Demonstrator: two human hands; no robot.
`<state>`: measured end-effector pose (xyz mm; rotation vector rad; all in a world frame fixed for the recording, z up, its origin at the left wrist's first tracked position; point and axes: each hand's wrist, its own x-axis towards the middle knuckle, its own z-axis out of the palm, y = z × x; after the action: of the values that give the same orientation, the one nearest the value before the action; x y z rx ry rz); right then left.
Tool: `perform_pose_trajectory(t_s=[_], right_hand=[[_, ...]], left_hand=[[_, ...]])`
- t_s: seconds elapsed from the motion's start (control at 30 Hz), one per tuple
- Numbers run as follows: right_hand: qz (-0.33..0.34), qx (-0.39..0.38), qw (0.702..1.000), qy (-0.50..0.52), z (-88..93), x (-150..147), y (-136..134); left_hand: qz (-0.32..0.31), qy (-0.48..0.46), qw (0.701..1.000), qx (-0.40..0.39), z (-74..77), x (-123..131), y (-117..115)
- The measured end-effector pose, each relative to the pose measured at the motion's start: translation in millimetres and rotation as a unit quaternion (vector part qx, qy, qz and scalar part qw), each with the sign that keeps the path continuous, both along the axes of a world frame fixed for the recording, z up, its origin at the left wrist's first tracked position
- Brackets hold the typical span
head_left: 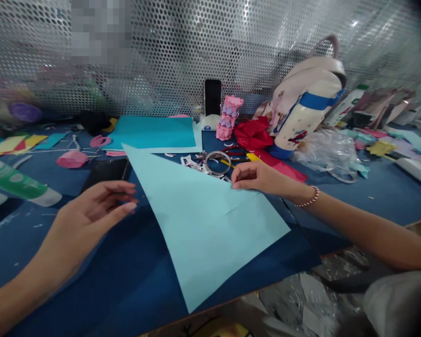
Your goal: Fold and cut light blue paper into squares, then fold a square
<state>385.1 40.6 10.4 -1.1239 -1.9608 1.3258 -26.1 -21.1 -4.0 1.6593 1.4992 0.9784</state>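
Observation:
A large light-blue sheet of paper [199, 224] slants over the dark blue table in front of me, with a faint crease near its right side. My right hand [254, 178], a beaded bracelet on its wrist, pinches the paper's upper edge. To the left of the sheet, my left hand [101, 208] hovers with fingers slightly curled and apart, holding nothing. Just behind that hand lies a black phone [107, 172]. Beyond the paper's upper edge sit a roll of tape [219, 163] and white paper scraps [194, 164].
Bright blue sheets [154, 133] lie at the back beside an upright phone [213, 97] and a pink folded-paper column [228, 118]. A white bottle [305, 117] leans against a pale backpack [301, 79]. Clear plastic [328, 152] is at right, a green-and-white tube [19, 180] at left.

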Motion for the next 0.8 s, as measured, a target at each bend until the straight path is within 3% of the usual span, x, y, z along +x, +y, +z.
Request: perform_pose_trajectory(t_s=[0.07,0.27,0.6,0.8], right_hand=[[-0.024,0.013,0.999,0.018,-2.0,-2.2,-3.2],[-0.110,0.068,0.989,0.070,-7.9,-9.1,-9.8],[-0.133,0.089,0.984,0.077,-12.4,-8.8,-11.1],[-0.140,0.083,0.983,0.082,-15.5,-10.8,-11.2]], left_hand=[[0.011,-0.035,0.999,-0.011,0.5,6.0,5.6],[-0.096,-0.031,0.991,-0.090,1.5,25.1,4.0],[-0.079,-0.029,0.989,-0.123,-8.1,21.0,12.7],[-0.070,-0.025,0.988,-0.132,-2.7,28.0,13.1]])
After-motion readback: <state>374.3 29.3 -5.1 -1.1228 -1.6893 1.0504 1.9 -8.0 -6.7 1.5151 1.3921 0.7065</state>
